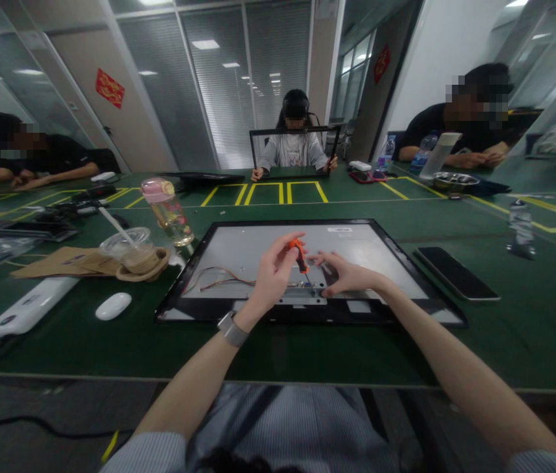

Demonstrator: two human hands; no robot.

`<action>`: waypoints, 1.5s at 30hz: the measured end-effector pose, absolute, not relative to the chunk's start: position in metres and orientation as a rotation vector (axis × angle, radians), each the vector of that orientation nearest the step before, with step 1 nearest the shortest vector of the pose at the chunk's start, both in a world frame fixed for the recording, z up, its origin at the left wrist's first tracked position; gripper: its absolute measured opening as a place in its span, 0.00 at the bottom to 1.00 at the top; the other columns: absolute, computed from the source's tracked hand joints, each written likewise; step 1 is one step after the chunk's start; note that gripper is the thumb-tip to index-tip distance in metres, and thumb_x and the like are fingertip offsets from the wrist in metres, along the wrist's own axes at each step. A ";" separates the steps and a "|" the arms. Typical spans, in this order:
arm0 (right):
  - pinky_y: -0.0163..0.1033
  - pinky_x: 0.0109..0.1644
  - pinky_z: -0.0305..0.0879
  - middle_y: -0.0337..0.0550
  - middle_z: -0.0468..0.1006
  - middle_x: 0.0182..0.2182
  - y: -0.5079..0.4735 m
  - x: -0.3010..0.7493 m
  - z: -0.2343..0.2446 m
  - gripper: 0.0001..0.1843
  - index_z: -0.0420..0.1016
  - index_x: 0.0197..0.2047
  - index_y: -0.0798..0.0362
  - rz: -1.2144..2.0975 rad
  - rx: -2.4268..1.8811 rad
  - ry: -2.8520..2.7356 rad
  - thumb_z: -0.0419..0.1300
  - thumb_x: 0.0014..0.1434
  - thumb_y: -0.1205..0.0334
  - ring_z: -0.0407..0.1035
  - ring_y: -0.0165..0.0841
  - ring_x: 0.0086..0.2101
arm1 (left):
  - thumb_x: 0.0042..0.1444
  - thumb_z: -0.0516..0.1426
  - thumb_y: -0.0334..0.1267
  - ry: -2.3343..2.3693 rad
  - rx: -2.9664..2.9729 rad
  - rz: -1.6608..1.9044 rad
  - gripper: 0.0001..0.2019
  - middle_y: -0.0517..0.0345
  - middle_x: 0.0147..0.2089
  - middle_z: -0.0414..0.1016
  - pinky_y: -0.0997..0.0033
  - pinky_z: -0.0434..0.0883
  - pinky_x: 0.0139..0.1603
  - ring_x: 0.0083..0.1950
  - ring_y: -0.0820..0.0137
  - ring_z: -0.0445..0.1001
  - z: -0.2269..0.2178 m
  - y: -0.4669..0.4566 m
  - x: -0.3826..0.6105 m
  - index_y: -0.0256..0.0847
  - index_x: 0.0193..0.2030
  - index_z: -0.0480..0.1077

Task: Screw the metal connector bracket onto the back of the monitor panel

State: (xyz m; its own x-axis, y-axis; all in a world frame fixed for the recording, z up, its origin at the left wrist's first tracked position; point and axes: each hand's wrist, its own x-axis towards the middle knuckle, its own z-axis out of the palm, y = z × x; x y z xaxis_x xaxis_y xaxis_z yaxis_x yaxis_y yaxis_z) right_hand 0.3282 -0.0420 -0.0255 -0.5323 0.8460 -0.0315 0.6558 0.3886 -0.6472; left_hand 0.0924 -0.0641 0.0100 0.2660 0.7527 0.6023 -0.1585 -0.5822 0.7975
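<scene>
A flat display panel [376,253] with a grey back and black frame lies on the green table in front of me. My left hand [274,268] is closed around an orange and black screwdriver [299,255], tilted, its shaft pointing down at a small metal bracket [302,297] near the panel's front edge. Beside it, my right hand [349,272] has its fingers apart, with the thumb at the bracket's right end; whether it touches is hard to tell. Thin wires [226,276] run across the panel's left half to the bracket.
Left of the panel are a pink-lidded bottle [168,213], an iced drink cup [132,248], a white case [113,306] and a power strip [31,305]. A phone [455,272] lies to the right. Across the table a person [293,148] holds a black frame [295,130]; others sit at both sides.
</scene>
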 end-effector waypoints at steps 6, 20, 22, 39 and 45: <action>0.61 0.73 0.21 0.46 0.66 0.66 -0.044 0.328 -0.025 0.41 0.67 0.59 0.44 0.879 -1.293 -2.323 0.71 0.43 0.44 0.41 0.52 0.71 | 0.62 0.60 0.41 0.555 1.773 1.493 0.12 0.54 0.47 0.72 0.71 0.76 0.46 0.46 0.70 0.73 0.011 -0.063 0.093 0.46 0.52 0.76; 0.63 0.73 0.21 0.45 0.67 0.66 -0.044 0.329 -0.024 0.39 0.67 0.59 0.43 0.885 -1.291 -2.330 0.71 0.44 0.45 0.45 0.51 0.70 | 0.63 0.59 0.40 0.544 1.712 1.411 0.10 0.50 0.49 0.79 0.66 0.76 0.48 0.46 0.67 0.78 0.016 -0.063 0.093 0.42 0.50 0.74; 0.63 0.73 0.21 0.45 0.66 0.66 -0.044 0.329 -0.024 0.40 0.68 0.58 0.44 0.899 -1.303 -2.328 0.71 0.43 0.44 0.43 0.52 0.71 | 0.66 0.56 0.38 0.547 1.716 1.403 0.11 0.49 0.51 0.78 0.66 0.76 0.49 0.48 0.67 0.78 0.017 -0.064 0.092 0.42 0.52 0.73; 0.62 0.74 0.21 0.45 0.62 0.69 -0.044 0.330 -0.023 0.40 0.68 0.57 0.43 0.924 -1.329 -2.336 0.71 0.43 0.41 0.36 0.52 0.72 | 0.68 0.51 0.35 0.556 2.009 1.555 0.15 0.52 0.48 0.74 0.64 0.73 0.52 0.49 0.67 0.74 0.018 -0.069 0.089 0.45 0.55 0.75; 0.61 0.74 0.21 0.44 0.62 0.69 -0.045 0.330 -0.021 0.40 0.67 0.58 0.43 0.939 -1.310 -2.338 0.70 0.44 0.39 0.36 0.51 0.72 | 0.61 0.61 0.36 0.645 1.930 1.604 0.13 0.56 0.42 0.74 0.71 0.74 0.43 0.41 0.71 0.74 0.016 -0.065 0.090 0.44 0.52 0.76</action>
